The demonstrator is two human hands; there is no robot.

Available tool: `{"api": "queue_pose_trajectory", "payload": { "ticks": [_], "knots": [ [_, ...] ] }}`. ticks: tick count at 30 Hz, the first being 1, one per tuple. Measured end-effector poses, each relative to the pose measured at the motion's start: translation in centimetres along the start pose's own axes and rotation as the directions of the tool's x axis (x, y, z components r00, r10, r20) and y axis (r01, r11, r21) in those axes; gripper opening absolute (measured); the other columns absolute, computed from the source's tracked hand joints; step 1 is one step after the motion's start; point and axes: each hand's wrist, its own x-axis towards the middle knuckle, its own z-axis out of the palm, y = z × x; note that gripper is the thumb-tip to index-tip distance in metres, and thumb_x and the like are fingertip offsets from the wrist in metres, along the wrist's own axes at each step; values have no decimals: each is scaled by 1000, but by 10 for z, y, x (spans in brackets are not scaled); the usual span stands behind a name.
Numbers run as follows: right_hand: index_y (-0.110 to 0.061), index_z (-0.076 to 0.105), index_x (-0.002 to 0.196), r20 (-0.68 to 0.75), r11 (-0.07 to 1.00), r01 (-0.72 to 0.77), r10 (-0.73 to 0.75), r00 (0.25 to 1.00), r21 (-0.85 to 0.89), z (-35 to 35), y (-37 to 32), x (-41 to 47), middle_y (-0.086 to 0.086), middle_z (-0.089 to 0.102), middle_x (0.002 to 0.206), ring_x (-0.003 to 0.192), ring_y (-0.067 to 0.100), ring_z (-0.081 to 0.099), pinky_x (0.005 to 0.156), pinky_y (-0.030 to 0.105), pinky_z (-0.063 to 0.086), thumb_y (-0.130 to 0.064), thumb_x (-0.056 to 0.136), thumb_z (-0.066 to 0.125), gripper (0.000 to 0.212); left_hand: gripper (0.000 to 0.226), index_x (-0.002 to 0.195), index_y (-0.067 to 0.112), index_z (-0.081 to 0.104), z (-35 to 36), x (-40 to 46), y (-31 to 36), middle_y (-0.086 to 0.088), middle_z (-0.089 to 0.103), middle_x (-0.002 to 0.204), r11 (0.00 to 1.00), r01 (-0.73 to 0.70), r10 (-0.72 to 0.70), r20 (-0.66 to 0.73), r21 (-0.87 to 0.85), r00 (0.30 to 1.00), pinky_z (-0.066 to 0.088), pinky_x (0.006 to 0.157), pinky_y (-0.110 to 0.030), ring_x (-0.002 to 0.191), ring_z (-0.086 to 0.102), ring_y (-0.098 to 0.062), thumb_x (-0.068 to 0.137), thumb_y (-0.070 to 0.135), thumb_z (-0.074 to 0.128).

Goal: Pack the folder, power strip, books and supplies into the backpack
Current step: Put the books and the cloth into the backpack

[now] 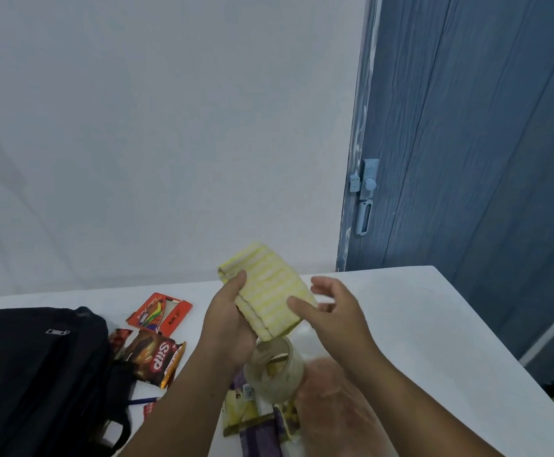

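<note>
Leftmost, the black fabric backpack [34, 367] lies on the near-left part of the white table [417, 324]. Just right of it sit a dark snack packet with red lettering [155, 357] and, farther back, an orange cardboard colour-pencil box [159, 312]. Towards the centre, the left hand [227, 328] grips a folded yellow-and-white striped cloth [267, 291] by its left edge, lifted above the table. A clear roll of packing tape [275, 369] stands below it, on purple and yellow packets [252, 420]. The right hand [333, 310] is released, its fingers spread, with one fingertip at the cloth's near-right corner. To pack it neatly, I would keep the cloth folded flat, steady that loose corner with the right hand, then carry it left to the backpack's opening, which I cannot see from here.
</note>
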Motion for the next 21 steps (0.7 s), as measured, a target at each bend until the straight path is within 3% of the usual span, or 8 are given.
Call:
{"api": "queue_pose_trajectory", "payload": {
  "ticks": [3,7,10,13,15,18,21],
  "knots": [
    [-16,73,107,261,961,-238,196,945,139,1,2,-2,1,77,102,94,19,74,83,38,60,-33,83,78,29,40,120,5,64,3,-10,-1,-18,72,115,1000,-4,4,57,4,998,53,91,-55,105,70,-35,102,37,48],
    [-7,72,111,245,890,-305,230,942,338,-1,3,3,9,76,107,101,26,72,83,40,57,-13,86,72,26,45,127,2,59,-25,-15,4,-18,70,121,991,-72,71,9,117,997,61,77,-42,107,70,-31,88,24,64],
    [2,65,119,293,785,-384,267,918,487,-2,0,0,15,73,114,107,29,70,91,44,55,-8,90,63,31,58,136,3,51,-51,-22,10,-21,68,121,977,-10,21,-47,215,999,61,72,-39,103,71,-33,81,3,71],
    [1,64,121,355,791,-413,265,897,452,5,-2,-11,18,73,113,105,32,71,90,46,56,-8,95,56,29,48,130,0,56,-65,-39,12,-21,71,114,945,59,-58,-15,320,998,60,63,-36,91,73,-32,84,-10,62],
    [-3,65,121,395,819,-417,259,881,395,11,1,-21,18,73,113,103,33,71,86,45,57,-9,97,54,26,39,122,-1,62,-68,-51,13,-17,74,107,939,114,-123,6,325,992,59,61,-36,85,74,-28,83,3,69],
    [-5,66,121,443,828,-425,247,862,365,19,7,-35,17,72,114,106,34,70,92,50,55,-11,98,55,27,30,118,2,66,-80,-59,13,-17,73,111,934,165,-151,-68,316,986,59,69,-42,92,73,-32,93,17,63],
    [-6,67,120,510,785,-456,213,834,419,35,14,-48,18,71,119,110,34,68,94,49,54,-14,94,59,29,26,116,4,61,-98,-64,15,-20,70,116,921,96,-51,-127,376,991,55,81,-53,99,69,-39,90,2,64]
  ]
}}
